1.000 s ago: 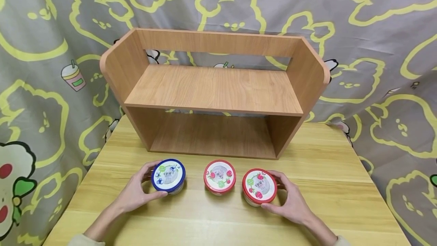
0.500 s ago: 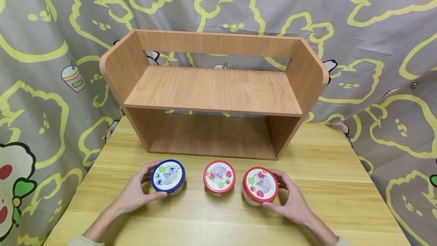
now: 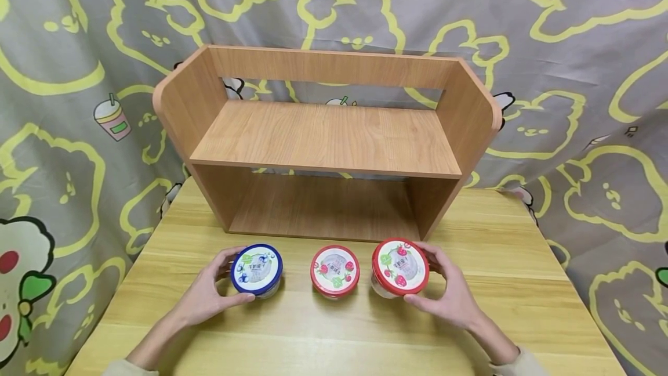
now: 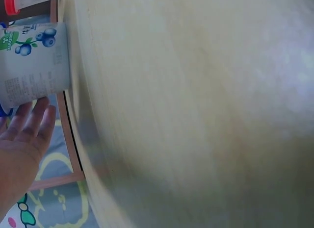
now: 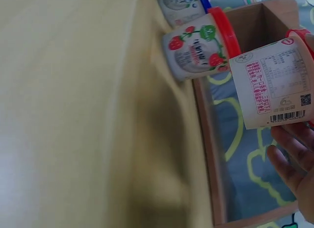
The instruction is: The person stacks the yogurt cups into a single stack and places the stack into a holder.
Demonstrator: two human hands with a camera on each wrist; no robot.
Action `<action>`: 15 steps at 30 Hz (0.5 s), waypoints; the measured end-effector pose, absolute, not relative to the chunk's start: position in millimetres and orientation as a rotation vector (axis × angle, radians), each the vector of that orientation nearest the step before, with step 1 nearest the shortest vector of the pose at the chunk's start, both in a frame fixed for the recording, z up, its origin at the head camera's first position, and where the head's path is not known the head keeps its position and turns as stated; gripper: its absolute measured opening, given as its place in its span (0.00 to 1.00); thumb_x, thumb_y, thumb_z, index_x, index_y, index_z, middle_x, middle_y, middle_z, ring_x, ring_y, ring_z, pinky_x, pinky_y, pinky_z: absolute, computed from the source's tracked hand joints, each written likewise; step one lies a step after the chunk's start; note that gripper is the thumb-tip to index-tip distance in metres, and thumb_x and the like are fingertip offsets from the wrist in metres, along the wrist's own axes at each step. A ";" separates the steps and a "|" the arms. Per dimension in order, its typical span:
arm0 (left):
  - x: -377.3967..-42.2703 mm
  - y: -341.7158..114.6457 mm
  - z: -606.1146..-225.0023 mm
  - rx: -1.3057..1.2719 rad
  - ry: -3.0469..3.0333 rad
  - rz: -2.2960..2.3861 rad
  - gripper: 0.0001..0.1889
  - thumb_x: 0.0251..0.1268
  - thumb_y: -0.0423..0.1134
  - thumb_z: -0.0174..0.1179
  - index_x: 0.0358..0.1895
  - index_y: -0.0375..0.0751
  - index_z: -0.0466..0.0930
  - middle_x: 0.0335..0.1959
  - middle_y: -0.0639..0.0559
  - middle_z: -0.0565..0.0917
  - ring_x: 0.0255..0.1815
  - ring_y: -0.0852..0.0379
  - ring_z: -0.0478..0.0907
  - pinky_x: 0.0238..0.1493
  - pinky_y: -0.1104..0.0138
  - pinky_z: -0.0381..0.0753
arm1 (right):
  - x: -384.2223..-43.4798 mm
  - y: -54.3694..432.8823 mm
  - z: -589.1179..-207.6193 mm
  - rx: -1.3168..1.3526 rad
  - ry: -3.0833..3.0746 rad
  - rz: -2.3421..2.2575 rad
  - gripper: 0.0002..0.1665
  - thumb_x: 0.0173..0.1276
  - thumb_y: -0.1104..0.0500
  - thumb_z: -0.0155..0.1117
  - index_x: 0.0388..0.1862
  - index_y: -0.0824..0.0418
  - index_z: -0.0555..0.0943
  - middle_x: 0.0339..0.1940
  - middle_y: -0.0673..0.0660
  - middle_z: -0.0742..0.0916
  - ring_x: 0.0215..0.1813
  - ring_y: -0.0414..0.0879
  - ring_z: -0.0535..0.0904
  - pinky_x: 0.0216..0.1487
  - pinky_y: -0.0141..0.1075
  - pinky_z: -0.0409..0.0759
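My left hand (image 3: 211,289) holds a tub with a blue rimmed lid and blueberry print (image 3: 257,270) by its sides; in the left wrist view this blueberry tub (image 4: 37,66) stands on the table. A red-lidded strawberry tub (image 3: 335,271) sits alone in the middle, touched by neither hand. On the right, my right hand (image 3: 449,289) grips a second red-lidded strawberry tub (image 3: 400,267) between thumb and fingers. The right wrist view shows this gripped tub (image 5: 274,83) raised off the table and a little tilted, its printed label facing the camera.
A two-level wooden shelf (image 3: 326,138) stands on the table (image 3: 313,341) just behind the tubs. Its side panels rise at left and right. A grey curtain with yellow bear outlines (image 3: 590,62) hangs behind and around the table.
My right hand has lifted its strawberry tub off the table and moved it slightly toward the shelf. The left hand, blueberry tub and middle tub have stayed in place.
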State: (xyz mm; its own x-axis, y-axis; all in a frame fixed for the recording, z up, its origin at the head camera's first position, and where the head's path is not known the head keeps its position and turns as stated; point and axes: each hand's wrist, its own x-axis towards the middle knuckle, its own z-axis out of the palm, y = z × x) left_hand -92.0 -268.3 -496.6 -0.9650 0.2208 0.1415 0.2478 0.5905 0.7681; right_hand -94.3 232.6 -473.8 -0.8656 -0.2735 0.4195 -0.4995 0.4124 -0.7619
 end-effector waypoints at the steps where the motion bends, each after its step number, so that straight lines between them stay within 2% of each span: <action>1: -92.0 -268.3 -496.3 -0.407 -2.773 -1.349 0.47 0.49 0.44 0.85 0.74 0.44 0.69 0.66 0.46 0.82 0.60 0.77 0.74 0.60 0.72 0.82 | -96.2 231.3 -471.5 0.691 -2.432 1.436 0.58 0.39 0.64 0.89 0.73 0.59 0.73 0.63 0.45 0.86 0.61 0.29 0.80 0.56 0.24 0.82; 10: -91.9 -268.9 -495.7 -0.397 -2.777 -1.347 0.47 0.49 0.45 0.85 0.74 0.44 0.69 0.66 0.46 0.82 0.59 0.77 0.74 0.59 0.72 0.82 | -112.8 212.0 -448.6 0.787 -2.415 1.458 0.58 0.40 0.63 0.89 0.74 0.57 0.72 0.62 0.53 0.86 0.60 0.33 0.81 0.57 0.27 0.84; 15: -91.4 -268.8 -496.5 -0.390 -2.782 -1.342 0.48 0.49 0.46 0.85 0.74 0.44 0.69 0.66 0.45 0.82 0.60 0.76 0.74 0.60 0.72 0.81 | -120.3 199.7 -442.3 0.844 -2.402 1.472 0.57 0.42 0.61 0.88 0.74 0.56 0.72 0.61 0.54 0.87 0.59 0.35 0.83 0.56 0.30 0.85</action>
State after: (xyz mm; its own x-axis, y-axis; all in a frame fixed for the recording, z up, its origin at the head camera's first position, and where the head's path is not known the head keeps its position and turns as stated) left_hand -91.4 -268.8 -496.5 -0.9682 0.2117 0.1332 0.2360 0.5968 0.7669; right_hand -120.3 199.7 -442.3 -0.8169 -0.3642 0.4472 -0.5639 0.3412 -0.7521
